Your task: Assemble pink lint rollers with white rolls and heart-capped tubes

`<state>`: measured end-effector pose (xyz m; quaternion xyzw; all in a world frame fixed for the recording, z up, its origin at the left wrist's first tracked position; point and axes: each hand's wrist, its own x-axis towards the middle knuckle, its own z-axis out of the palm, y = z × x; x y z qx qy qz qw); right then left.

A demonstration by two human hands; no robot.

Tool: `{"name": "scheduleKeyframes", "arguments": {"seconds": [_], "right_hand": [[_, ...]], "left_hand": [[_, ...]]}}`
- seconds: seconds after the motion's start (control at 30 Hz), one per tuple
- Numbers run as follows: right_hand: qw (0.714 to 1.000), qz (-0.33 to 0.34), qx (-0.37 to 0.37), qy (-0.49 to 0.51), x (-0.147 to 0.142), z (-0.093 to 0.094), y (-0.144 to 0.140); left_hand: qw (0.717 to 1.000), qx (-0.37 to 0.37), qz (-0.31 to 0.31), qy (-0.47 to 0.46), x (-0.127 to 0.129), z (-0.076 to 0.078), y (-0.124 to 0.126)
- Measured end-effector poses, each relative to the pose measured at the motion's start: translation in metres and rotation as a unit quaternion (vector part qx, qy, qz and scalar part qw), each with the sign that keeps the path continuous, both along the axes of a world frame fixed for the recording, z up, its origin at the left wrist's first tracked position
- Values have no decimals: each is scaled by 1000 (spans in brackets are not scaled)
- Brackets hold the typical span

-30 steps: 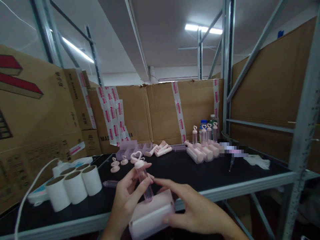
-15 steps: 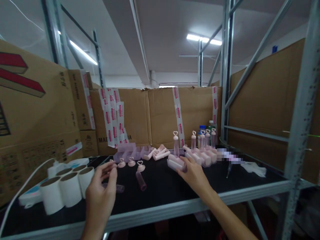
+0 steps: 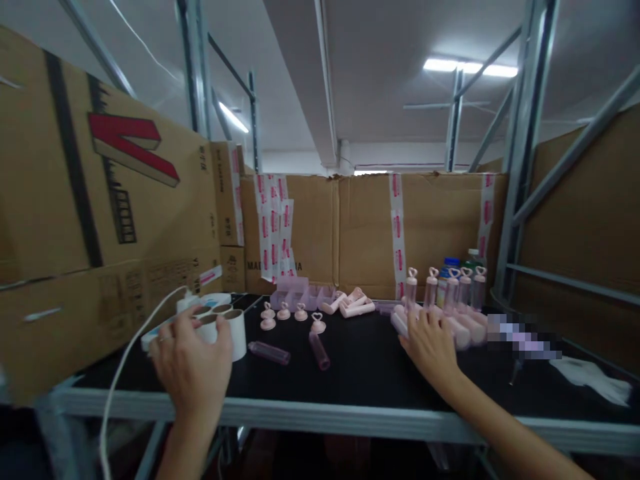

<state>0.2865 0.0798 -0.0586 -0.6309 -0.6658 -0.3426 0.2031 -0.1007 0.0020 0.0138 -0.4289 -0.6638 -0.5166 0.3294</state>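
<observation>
My left hand (image 3: 193, 360) is curled over the front white rolls (image 3: 235, 333), fingers at the rims and thumb along one side; its palm hides part of them. At the right, my right hand (image 3: 433, 343) grips the leftmost pink case (image 3: 400, 320) of a row, fingers over its top. Clear pink tubes with heart-shaped caps (image 3: 453, 290) stand upright along this row. Two loose clear tubes (image 3: 270, 353) lie on the black shelf between my hands. Behind them several loose heart-topped caps (image 3: 317, 323) stand on the surface.
A lilac compartment tray (image 3: 300, 298) and loose pink cases (image 3: 356, 303) sit at the back against cardboard (image 3: 370, 233). Bottles (image 3: 473, 260) stand behind the row. A white cable (image 3: 127, 353) hangs at the left. The metal shelf edge (image 3: 320, 420) runs along the front.
My left hand has moved from the heart caps to the white rolls. My right hand has brought the pink case with its upright tube to the row's left end. The view has turned left.
</observation>
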Motion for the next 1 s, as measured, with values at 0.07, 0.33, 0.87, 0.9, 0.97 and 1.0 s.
{"name": "scheduleKeyframes", "arguments": {"seconds": [0.07, 0.33, 0.87, 0.9, 0.97, 1.0], "right_hand": [[999, -9, 19, -38, 4, -6, 3], [997, 46, 57, 27, -14, 0, -21], [916, 315, -182, 170, -108, 30, 15], [913, 319, -185, 175, -111, 32, 22], [906, 329, -192, 184, -115, 33, 34], [902, 335, -196, 188, -117, 32, 38]], "left_hand": [[999, -20, 28, -5, -2, -4, 1], [986, -155, 25, 54, -8, -26, 15], [980, -184, -19, 67, -10, -25, 24], [981, -183, -21, 66, -10, -25, 24], [981, -180, -22, 67, -12, -26, 26], [981, -177, -22, 69, -12, -27, 27]]}}
